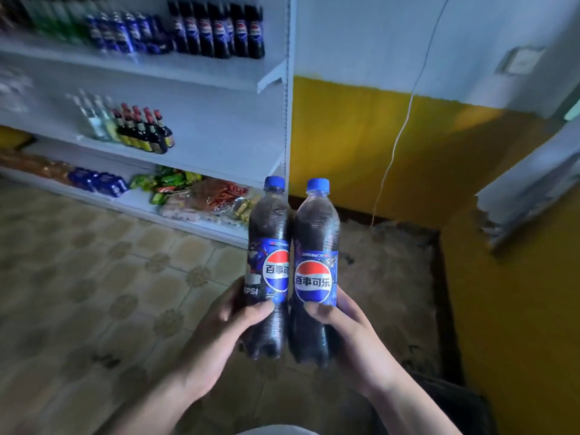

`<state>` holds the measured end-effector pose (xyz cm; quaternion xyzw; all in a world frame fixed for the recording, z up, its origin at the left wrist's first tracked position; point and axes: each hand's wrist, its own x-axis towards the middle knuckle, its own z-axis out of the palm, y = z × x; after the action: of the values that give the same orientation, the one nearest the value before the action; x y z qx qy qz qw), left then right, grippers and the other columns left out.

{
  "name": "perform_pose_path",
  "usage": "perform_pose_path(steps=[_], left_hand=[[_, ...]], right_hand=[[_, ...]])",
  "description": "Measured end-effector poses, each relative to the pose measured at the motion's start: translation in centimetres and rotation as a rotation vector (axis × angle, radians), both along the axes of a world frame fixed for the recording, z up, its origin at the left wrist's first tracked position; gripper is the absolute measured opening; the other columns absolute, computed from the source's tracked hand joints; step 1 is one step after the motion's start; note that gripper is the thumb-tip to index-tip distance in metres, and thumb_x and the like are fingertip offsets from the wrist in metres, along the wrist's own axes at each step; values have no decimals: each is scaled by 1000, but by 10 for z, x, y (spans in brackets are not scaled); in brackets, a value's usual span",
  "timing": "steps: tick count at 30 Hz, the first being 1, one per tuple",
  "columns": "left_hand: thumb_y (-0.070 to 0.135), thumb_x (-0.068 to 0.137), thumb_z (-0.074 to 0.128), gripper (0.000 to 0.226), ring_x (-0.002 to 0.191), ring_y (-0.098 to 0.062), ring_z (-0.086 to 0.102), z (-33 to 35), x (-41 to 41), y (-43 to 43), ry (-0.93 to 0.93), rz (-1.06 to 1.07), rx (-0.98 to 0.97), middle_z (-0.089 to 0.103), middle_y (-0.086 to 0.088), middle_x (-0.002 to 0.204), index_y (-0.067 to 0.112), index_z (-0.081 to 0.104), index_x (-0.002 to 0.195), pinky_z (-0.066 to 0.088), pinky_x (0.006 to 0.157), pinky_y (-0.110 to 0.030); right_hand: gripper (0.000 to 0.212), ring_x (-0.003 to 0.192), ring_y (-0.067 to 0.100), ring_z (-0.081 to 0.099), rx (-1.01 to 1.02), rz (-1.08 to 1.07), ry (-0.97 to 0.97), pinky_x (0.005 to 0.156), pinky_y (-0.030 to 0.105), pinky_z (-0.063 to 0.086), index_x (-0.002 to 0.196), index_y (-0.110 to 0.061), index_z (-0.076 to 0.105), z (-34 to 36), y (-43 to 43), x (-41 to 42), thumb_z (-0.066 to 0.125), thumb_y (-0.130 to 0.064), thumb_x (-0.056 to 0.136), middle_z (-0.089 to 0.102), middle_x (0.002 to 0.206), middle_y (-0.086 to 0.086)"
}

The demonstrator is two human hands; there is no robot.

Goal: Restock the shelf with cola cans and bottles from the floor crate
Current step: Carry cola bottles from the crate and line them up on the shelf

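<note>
I hold two cola bottles upright side by side in front of me, both with blue caps and blue labels. My left hand (219,334) grips the left cola bottle (270,246) around its lower half. My right hand (351,337) grips the right cola bottle (317,246) the same way. The bottles touch each other. The white shelf (201,73) stands at upper left; its top board carries a row of cola bottles (219,29) and cola cans (125,32) to their left. The floor crate is out of view.
The middle shelf board holds clear bottles and dark sauce bottles (144,130). The bottom board holds blue packs (100,182) and snack bags (201,196). A yellow and white wall (361,136) with a hanging white cable (395,142) stands behind. Tiled floor (94,277) lies below.
</note>
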<state>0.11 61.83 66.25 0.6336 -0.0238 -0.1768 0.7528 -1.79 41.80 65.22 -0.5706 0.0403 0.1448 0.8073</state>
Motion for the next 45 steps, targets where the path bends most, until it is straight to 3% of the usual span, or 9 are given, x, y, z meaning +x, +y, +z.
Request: perform_pose_path(steps=[7,11,18,21,25,29,33,38,45], left_hand=[[41,75,75,48,107,-25,71,5,15,64,-27,214,12,75,-11,115,18,71,117,56,82,-33],[32,77,77,38,98,-30,73,2,33,93,-16,342,40,76,-14,107,14,73,111,58,80,-39],[39,69,77,37,86,-16,74,1,96,136,3,502,81,78,-6,99,22,76,103,55,66,-23],[43,67,78,43,88,-22,72,0,142,151,23,552,104,77,-10,101,23,75,105,56,70,-33],[40,68,79,50,93,-32,71,3,209,167,40,599,111,75,-17,107,17,73,112,53,76,-46],[40,61,82,67,100,-32,73,12,269,170,34,640,115,76,-9,111,16,67,122,59,79,-48],[35,57,82,69,92,-22,75,23,313,169,0,687,68,77,-7,106,12,67,119,59,67,-25],[35,61,83,60,92,-33,74,36,373,165,-83,627,124,77,-12,104,11,69,115,59,72,-40],[27,77,76,47,99,-22,72,44,466,155,-197,452,118,76,-13,110,6,69,119,54,78,-23]], right_hand=[[46,117,36,64,80,120,25,99,46,46,128,-10,66,11,75,44,70,-28,86,67,129,23],[52,101,31,67,106,189,66,83,38,52,126,-5,65,8,109,80,74,-30,82,69,122,23],[60,86,42,62,77,343,131,69,44,47,121,-2,67,-7,156,168,78,-41,77,64,114,38],[63,72,44,50,69,363,129,57,52,35,113,6,63,-16,175,221,79,-43,77,55,95,45],[58,83,40,58,56,390,127,70,47,45,124,-7,64,-16,190,294,77,-40,79,57,116,42],[39,104,46,65,39,435,49,90,59,48,121,-18,70,-3,191,363,71,-31,84,64,122,31],[36,120,40,63,80,446,-42,104,56,48,123,-21,70,12,193,415,68,-23,88,70,125,17],[39,121,34,65,88,407,-90,105,48,51,126,-26,69,26,182,463,68,-26,87,72,126,11],[42,122,39,61,-17,225,-224,111,61,42,132,-22,64,31,165,528,66,-30,91,70,125,12]])
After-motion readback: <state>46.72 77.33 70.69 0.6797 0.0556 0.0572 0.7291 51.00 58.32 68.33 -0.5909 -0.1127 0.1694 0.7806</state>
